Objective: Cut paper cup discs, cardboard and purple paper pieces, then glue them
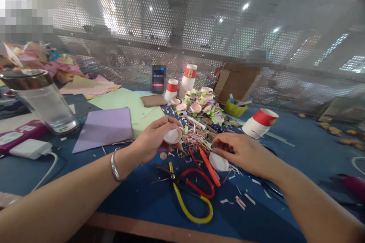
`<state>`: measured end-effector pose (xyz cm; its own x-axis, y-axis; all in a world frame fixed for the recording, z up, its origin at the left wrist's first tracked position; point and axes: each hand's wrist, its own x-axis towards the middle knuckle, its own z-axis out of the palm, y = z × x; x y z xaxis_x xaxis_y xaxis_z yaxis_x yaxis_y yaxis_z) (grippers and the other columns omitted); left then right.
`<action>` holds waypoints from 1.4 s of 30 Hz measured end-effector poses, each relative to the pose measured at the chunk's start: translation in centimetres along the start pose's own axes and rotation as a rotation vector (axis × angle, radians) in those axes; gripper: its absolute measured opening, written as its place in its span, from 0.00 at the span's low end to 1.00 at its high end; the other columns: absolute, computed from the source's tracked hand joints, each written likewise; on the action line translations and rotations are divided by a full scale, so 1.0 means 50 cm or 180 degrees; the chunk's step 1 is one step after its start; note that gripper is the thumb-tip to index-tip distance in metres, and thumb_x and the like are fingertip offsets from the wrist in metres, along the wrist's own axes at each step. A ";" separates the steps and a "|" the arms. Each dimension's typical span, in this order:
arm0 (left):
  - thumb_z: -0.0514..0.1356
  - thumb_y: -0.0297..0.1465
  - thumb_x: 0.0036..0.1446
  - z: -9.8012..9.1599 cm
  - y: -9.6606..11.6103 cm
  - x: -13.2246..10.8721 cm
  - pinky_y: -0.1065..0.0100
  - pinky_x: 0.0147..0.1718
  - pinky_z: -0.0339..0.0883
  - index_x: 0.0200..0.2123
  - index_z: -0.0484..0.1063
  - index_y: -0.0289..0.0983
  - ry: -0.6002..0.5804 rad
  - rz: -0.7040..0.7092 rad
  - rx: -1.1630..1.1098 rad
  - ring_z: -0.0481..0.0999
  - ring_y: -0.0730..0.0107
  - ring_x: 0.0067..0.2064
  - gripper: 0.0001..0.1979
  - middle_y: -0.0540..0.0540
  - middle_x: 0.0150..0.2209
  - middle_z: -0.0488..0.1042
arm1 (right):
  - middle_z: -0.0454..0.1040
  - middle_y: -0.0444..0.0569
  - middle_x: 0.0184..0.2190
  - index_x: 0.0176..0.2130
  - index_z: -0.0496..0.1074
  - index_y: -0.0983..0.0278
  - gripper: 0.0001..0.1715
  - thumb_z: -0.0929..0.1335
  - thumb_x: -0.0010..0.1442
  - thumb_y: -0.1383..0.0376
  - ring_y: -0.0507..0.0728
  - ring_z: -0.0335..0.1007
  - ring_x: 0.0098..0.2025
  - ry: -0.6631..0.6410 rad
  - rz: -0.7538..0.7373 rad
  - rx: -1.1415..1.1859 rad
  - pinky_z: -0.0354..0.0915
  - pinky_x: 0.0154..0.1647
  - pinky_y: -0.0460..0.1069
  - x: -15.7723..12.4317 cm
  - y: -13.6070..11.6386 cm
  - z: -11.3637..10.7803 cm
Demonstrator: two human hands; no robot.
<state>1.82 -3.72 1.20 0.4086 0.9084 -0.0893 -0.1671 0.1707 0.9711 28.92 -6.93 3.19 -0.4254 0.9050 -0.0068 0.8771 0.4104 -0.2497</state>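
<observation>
My left hand (155, 136), with a silver bangle at its wrist, pinches a small white round paper cup base (172, 135) between thumb and fingers. To its right, my right hand (236, 148) is loosely bent with nothing visible in it, over paper scraps. Just under its fingertips lies another white paper disc (219, 162). Scissors (173, 177) with one red and one yellow handle lie apart on the table in front of the hands. Beside them rests a red-orange pen-like tool (209, 167). Cut paper scraps (196, 136) are spread between both hands.
Decorated white paper pieces (199, 102) are heaped behind the hands, near red-and-white paper cups (171, 90) and another cup stack (261, 122). At left are purple paper (105, 129), green paper (119, 100) and a glass bottle (47, 102). A cardboard box (239, 81) stands behind.
</observation>
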 end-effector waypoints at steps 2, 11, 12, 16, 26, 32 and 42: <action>0.56 0.33 0.64 0.000 -0.003 0.002 0.75 0.17 0.66 0.40 0.68 0.38 -0.0054 -0.0087 -0.0118 0.80 0.68 0.28 0.05 0.45 0.35 0.76 | 0.78 0.52 0.36 0.42 0.74 0.63 0.21 0.62 0.69 0.50 0.60 0.74 0.37 -0.0121 0.0025 0.0004 0.65 0.37 0.53 0.001 0.003 0.007; 0.53 0.30 0.65 -0.001 -0.010 0.016 0.65 0.28 0.78 0.46 0.67 0.35 -0.0309 -0.0328 -0.0602 0.82 0.57 0.40 0.09 0.38 0.40 0.78 | 0.78 0.50 0.34 0.39 0.75 0.63 0.15 0.63 0.68 0.59 0.58 0.73 0.32 -0.0093 0.0047 0.0203 0.64 0.34 0.52 -0.001 0.041 0.035; 0.53 0.29 0.64 -0.001 -0.009 0.015 0.65 0.30 0.78 0.47 0.67 0.34 -0.0303 -0.0341 -0.0604 0.82 0.57 0.40 0.09 0.37 0.40 0.78 | 0.78 0.50 0.34 0.39 0.75 0.62 0.15 0.63 0.68 0.58 0.57 0.72 0.31 0.0024 0.0051 0.0243 0.64 0.33 0.52 -0.002 0.044 0.034; 0.55 0.27 0.62 0.005 -0.008 0.010 0.66 0.31 0.78 0.49 0.67 0.34 -0.0431 -0.0234 -0.0241 0.82 0.60 0.38 0.12 0.38 0.42 0.78 | 0.79 0.50 0.35 0.39 0.76 0.61 0.15 0.65 0.67 0.55 0.57 0.72 0.32 0.0769 0.0109 0.0523 0.64 0.32 0.51 -0.005 0.040 0.033; 0.56 0.35 0.66 0.000 -0.028 0.012 0.74 0.15 0.63 0.49 0.66 0.41 -0.0176 0.0520 0.1574 0.79 0.66 0.26 0.10 0.46 0.32 0.77 | 0.81 0.48 0.34 0.39 0.77 0.61 0.16 0.68 0.65 0.52 0.55 0.74 0.30 0.1062 0.0162 0.1227 0.67 0.31 0.49 0.018 -0.020 0.079; 0.60 0.27 0.60 -0.001 -0.016 0.015 0.73 0.19 0.67 0.49 0.67 0.38 0.0249 0.0816 0.1523 0.77 0.70 0.27 0.13 0.47 0.34 0.76 | 0.80 0.46 0.30 0.40 0.78 0.61 0.16 0.69 0.64 0.52 0.54 0.72 0.28 0.1230 0.0230 0.1170 0.65 0.29 0.48 0.020 -0.034 0.094; 0.63 0.23 0.54 -0.013 -0.016 0.023 0.70 0.26 0.73 0.46 0.67 0.34 0.0387 0.1071 0.0763 0.76 0.69 0.33 0.15 0.45 0.37 0.75 | 0.77 0.47 0.33 0.47 0.78 0.62 0.15 0.71 0.64 0.57 0.54 0.72 0.32 -0.0153 -0.0832 0.0766 0.66 0.32 0.47 -0.024 -0.115 0.105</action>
<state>1.86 -2.57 0.18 0.2557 0.9391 0.2295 -0.0540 -0.2232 0.9733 23.22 -10.95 -0.44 -0.6434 0.7643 0.0435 0.6620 0.5840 -0.4698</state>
